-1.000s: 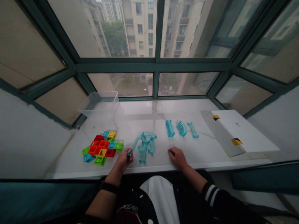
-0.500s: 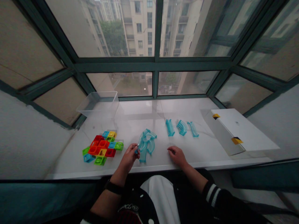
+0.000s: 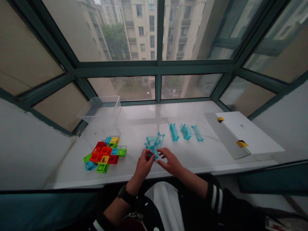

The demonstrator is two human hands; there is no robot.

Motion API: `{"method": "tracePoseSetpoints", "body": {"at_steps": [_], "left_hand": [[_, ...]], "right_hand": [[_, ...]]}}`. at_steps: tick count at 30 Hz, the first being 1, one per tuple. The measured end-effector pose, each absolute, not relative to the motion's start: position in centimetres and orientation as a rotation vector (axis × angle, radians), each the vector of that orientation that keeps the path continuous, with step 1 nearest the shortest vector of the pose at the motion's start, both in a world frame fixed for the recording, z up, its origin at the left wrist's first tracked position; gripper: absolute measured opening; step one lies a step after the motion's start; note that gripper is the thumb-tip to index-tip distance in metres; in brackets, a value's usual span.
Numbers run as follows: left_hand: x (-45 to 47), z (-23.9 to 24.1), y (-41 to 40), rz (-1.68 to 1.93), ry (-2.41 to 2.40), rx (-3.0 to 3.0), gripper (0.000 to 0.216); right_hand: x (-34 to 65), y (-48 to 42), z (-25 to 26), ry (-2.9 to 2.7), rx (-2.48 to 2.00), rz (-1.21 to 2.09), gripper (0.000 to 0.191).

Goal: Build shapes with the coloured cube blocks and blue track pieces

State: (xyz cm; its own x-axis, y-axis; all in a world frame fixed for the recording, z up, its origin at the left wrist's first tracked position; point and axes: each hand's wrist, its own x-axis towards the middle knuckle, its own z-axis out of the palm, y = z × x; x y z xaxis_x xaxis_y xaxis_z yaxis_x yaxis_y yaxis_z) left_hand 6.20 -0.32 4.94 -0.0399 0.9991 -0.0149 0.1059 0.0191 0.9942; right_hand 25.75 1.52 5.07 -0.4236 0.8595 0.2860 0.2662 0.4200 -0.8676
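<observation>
My left hand point(image 3: 144, 164) grips a bunch of translucent blue curved track pieces point(image 3: 154, 143) at their near end, above the middle of the white marble sill point(image 3: 134, 128). My right hand point(image 3: 170, 161) is beside that bunch, with its fingers spread and reaching toward the pieces. I cannot tell whether those fingertips touch them. Further right stand several more blue track pieces, the nearest a straight-sided one point(image 3: 174, 132), then a curved one point(image 3: 186, 132) and a slim curved one point(image 3: 197, 133). Left of my hands lies a joined cluster of coloured square plastic tiles point(image 3: 103, 154).
A transparent plastic box point(image 3: 99, 109) stands at the back left of the sill, against the window. A flat white box point(image 3: 243, 133) with yellow-and-black labels lies at the right. Dark window frames point(image 3: 156, 69) and glass run behind the sill.
My left hand has moved right and gathered the blue track pieces into one bunch. My right hand has moved left from the sill toward them. The camera has tilted slightly.
</observation>
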Motion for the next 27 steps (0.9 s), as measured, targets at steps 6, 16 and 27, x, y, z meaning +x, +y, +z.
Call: {"method": "tracePoseSetpoints", "body": {"at_steps": [6, 16, 27], "left_hand": [[6.9, 5.7, -0.8, 1.122, 1.263, 1.484, 0.011], [4.5, 6.1, -0.6, 1.091, 1.288, 1.595, 0.027], [-6.2, -4.7, -0.9, 1.109, 2.086, 1.818, 0.033]], "right_hand": [[25.5, 1.3, 4.7, -1.794, -1.006, 1.009, 0.042], [30.7, 3.1, 3.8, -1.62, -1.182, 0.827, 0.037], [48.2, 9.8, 2.7, -1.232, -1.825, 0.167, 0.057]]}}
